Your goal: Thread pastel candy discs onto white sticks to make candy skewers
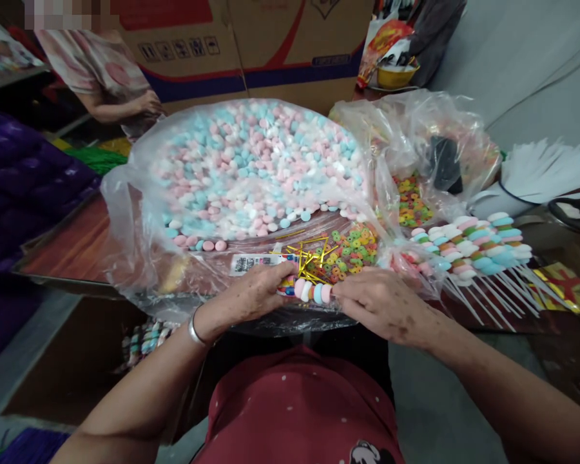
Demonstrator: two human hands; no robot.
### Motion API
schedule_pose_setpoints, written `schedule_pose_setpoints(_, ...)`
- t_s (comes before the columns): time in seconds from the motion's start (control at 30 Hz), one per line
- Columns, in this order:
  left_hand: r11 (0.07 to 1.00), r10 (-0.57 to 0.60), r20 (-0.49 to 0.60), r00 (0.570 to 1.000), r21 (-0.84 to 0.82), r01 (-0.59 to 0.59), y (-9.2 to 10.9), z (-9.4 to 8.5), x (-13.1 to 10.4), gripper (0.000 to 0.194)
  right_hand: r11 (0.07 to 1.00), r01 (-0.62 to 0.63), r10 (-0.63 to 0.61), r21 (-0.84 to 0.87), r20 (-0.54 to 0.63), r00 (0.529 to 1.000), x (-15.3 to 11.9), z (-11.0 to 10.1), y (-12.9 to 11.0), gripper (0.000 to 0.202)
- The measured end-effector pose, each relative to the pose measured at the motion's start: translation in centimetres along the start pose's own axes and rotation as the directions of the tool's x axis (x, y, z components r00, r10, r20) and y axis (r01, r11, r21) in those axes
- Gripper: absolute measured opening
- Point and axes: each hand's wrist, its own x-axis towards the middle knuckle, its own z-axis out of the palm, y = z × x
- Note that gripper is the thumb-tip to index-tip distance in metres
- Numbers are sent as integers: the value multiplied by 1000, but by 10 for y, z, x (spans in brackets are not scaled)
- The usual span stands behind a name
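Note:
A short marshmallow skewer [313,291], with pink, white and blue pieces in a row, lies level between my hands. My left hand [254,293] is closed at its left end, around a colourful printed plastic wrapper [287,283]. At the right end, my right hand [384,303] pinches the skewer; its fingertips partly hide what they grip. Just beyond the hands are gold twist ties [314,258] and ring-shaped gummy candies [352,251] in green, yellow and red. Behind them spreads a heap of loose marshmallows [261,167] on clear plastic.
Finished marshmallow skewers [473,245] with white sticks are stacked at the right, near a container of white sticks [551,174]. A large cardboard box [251,58] stands behind. Another person [111,84] is at the back left. An open carton [72,361] sits below the table.

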Motion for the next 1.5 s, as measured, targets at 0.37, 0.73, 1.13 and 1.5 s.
schedule_pose_setpoints(0.37, 954, 179, 142, 974, 215, -206, 8, 6, 8, 18, 833, -296, 299, 468, 69, 952, 12, 33, -2, 31)
schedule_pose_setpoints(0.73, 849, 497, -354, 793, 388, -359, 44, -23, 12, 33, 518, -179, 520, 837, -141, 843, 17, 52, -3, 23)
schedule_pose_setpoints(1.13, 175, -541, -427, 725, -900, -400, 29, 9, 39, 53, -102, -132, 433, 986, 163, 887, 31, 84, -27, 27)
schedule_pose_setpoints(1.5, -88, -674, -233, 701, -917, -390, 23, 22, 49, 32, 919, -228, 373, 321, -529, 762, 18, 89, -18, 24)
